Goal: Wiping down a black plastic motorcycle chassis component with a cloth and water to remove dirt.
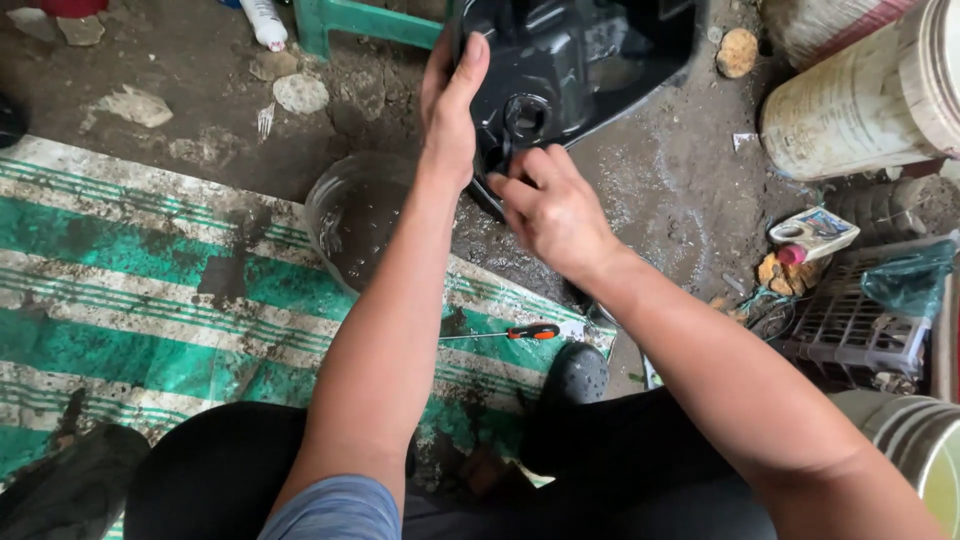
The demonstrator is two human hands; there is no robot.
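You are crouched over a dirt floor [660, 190], looking down at a glossy black tank [580, 60] propped just beyond a green striped mat [130, 280]. Your left hand [452, 95] lies flat and open against the tank's left edge, steadying it. Your right hand [555, 205] has its fingers curled at the round opening [526, 113] in the tank's face; you cannot tell whether they pinch anything there.

The tank looks rigid, smooth and wet, so likely slippery and fairly heavy; its rim and edges seem the surest places to hold, with the painted face prone to scratching.

A clear bowl [355, 215] sits just beside your left forearm, and a screwdriver [505, 333] lies on the mat between your arms. The tank's top is cut off by the frame, and your right hand hides its lower edge.
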